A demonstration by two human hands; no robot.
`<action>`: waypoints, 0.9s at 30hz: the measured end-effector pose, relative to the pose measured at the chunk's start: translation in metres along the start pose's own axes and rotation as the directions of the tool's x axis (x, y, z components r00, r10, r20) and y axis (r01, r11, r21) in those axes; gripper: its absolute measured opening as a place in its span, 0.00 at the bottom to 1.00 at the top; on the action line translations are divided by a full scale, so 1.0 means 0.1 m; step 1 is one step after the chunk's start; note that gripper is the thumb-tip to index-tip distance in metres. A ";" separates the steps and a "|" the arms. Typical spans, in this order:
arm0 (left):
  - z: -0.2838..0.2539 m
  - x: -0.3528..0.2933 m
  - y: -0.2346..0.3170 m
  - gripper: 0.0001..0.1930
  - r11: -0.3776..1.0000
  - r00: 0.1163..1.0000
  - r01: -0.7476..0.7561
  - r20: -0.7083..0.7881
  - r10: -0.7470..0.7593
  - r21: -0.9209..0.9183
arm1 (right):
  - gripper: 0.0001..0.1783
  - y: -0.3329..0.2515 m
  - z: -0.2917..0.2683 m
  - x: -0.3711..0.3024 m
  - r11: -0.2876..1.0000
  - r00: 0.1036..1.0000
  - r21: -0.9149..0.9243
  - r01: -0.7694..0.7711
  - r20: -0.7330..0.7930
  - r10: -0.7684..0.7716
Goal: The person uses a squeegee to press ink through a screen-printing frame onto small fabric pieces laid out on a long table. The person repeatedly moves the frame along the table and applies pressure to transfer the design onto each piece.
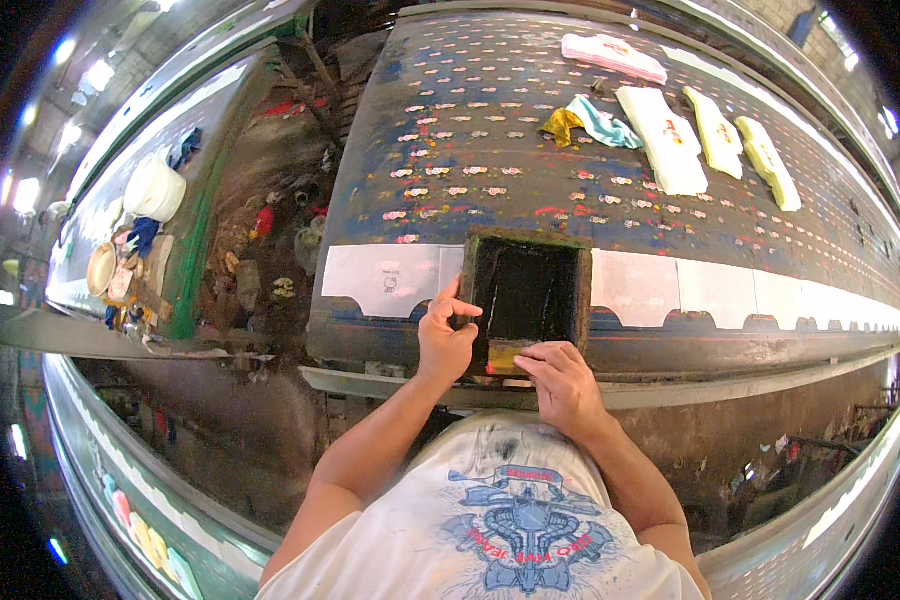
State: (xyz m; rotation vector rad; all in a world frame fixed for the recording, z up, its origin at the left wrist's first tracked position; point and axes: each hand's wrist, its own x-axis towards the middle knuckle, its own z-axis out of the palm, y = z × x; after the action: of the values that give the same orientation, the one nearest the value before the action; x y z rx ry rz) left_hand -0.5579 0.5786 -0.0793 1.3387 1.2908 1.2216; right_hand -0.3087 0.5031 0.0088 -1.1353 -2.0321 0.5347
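A dark wooden screen-printing frame (584, 290) lies near the front edge of a long, paint-specked table (370, 170), over a row of white cut pieces. My left hand (448, 338) grips the frame's left side, its fingers curled over the rim. At the frame's near end, my right hand (566, 385) pinches a small, flat, yellow-and-red-stained squeegee (502, 358); its lower edge is hidden. Left of the frame, one white cut piece (370, 275) bears a small dark print. More white pieces (635, 288) run off to the right, with scalloped near edges.
Folded white cloths (662, 140), pale yellow cloths (768, 163) and a pink-edged stack (613, 57) lie farther back, beside a blue rag (607, 125). A second table at left carries a white bucket (155, 187). Litter covers the aisle floor (260, 220).
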 end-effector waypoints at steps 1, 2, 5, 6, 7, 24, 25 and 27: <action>0.00 0.00 0.00 0.14 1.000 1.000 0.006 -0.001 -0.006 -0.004 | 0.21 0.01 -0.01 0.01 1.000 1.000 -0.013 0.021 0.005 -0.021; 0.00 0.00 0.01 0.14 1.000 1.000 0.024 0.003 -0.024 -0.014 | 0.19 0.01 -0.02 0.03 0.999 0.999 -0.027 0.039 0.007 -0.039; 0.02 0.00 0.05 0.13 0.993 0.993 0.116 0.020 -0.115 -0.035 | 0.24 -0.01 -0.03 0.06 0.996 0.997 -0.069 0.058 0.053 -0.054; 0.02 -0.01 0.05 0.13 0.990 0.992 0.126 0.026 -0.125 -0.060 | 0.24 -0.03 -0.02 0.09 0.993 0.995 -0.095 0.064 0.079 -0.056; 0.03 0.00 0.06 0.13 0.995 0.995 0.097 0.005 -0.097 0.028 | 0.25 -0.03 -0.02 0.12 0.990 0.993 -0.125 0.072 0.106 -0.059; 0.06 0.00 0.04 0.12 0.989 1.000 -0.003 -0.016 0.006 0.145 | 0.20 0.56 -0.28 1.17 0.976 0.917 -0.218 0.005 0.390 0.082; 0.06 0.00 0.04 0.12 0.991 1.000 -0.008 -0.014 0.010 0.131 | 0.21 0.65 -0.23 1.27 0.973 0.945 -0.232 0.002 0.318 0.074; 0.06 0.00 0.03 0.13 0.993 1.000 -0.016 -0.013 0.018 0.115 | 0.21 0.78 -0.12 1.39 0.962 0.976 -0.266 -0.053 0.190 0.107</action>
State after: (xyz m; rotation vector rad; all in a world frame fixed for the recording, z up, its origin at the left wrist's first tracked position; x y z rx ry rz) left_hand -0.5518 0.5782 -0.0768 1.4278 1.3803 1.1850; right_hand -0.3039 0.6626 0.0212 -1.3709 -2.2909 0.4478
